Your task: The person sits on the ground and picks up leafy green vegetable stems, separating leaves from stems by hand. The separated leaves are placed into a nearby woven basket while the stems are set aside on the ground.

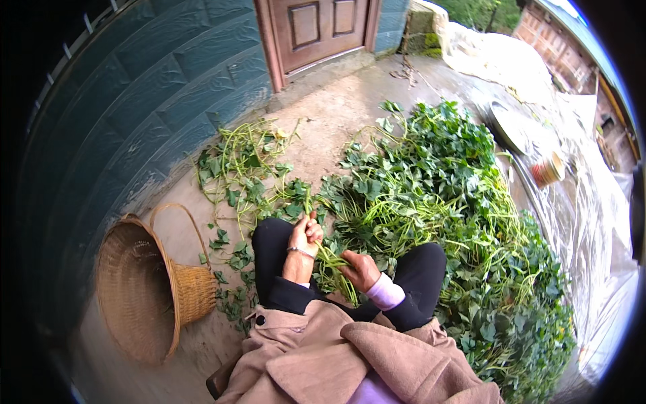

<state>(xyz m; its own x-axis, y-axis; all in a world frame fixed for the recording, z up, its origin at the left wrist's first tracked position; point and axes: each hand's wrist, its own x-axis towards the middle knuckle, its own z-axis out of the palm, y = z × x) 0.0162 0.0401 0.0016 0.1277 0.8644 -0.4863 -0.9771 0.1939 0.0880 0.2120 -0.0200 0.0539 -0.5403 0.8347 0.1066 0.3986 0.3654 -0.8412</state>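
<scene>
Between my knees, my left hand [307, 233] is closed around a bundle of green leafy vine stems [327, 252], whose leafy end points away from me. Lower and to the right, my right hand [361, 270] grips the same bundle near its other end, where stems hang down over my lap. A large heap of leafy green vines [419, 177] spreads ahead of me and along my right side. A smaller pile of vines, mostly bare stems [242, 156], lies on the concrete ahead to the left.
A wicker basket [194, 293] lies on its side at my left, its mouth facing left. A blue block wall [202, 76] and a brown door [323, 30] stand ahead. Plastic sheeting [580, 227], a round metal basin [507, 126] and a small tub [547, 170] are at the right.
</scene>
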